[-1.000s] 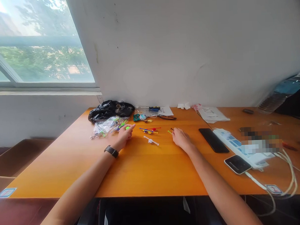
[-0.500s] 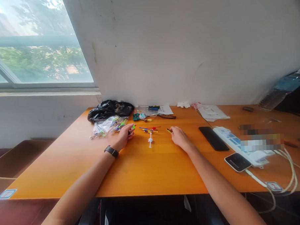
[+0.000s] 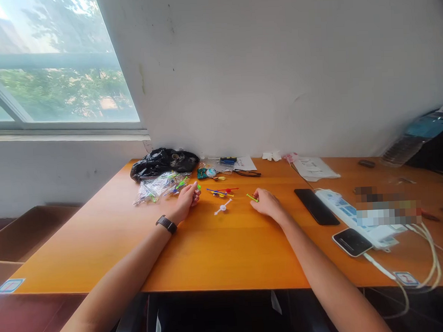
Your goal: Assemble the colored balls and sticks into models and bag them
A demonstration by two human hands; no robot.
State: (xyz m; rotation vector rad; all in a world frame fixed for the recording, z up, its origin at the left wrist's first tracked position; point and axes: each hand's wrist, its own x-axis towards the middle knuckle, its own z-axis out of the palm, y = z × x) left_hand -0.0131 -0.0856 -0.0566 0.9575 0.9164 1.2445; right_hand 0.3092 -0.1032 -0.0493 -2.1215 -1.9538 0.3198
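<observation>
My left hand (image 3: 188, 199) is closed at the middle of the table, just right of the clear bag. A small bright green plastic piece (image 3: 199, 187) sticks out at its fingertips, the rest of it hidden by the fingers. My right hand (image 3: 266, 202) pinches a slim green plastic stick (image 3: 252, 198) low over the table. Between the hands lies a white plastic stick with a round hub (image 3: 223, 208), set diagonally. Just behind it, red, blue and yellow sticks (image 3: 219, 192) of similar shape lie crossed in a small pile.
A clear bag of coloured plastic parts (image 3: 160, 188) and a black plastic bag (image 3: 162, 163) sit at the back left. To the right lie a black phone (image 3: 316, 207), a white power strip (image 3: 346, 212), a white-edged device (image 3: 352, 242) and cables. Papers (image 3: 315, 168) rest near the wall.
The white stick has turned from nearly upright in the picture to a diagonal. The green stick in my right hand shows more plainly, its angle changed. My left hand has barely moved.
</observation>
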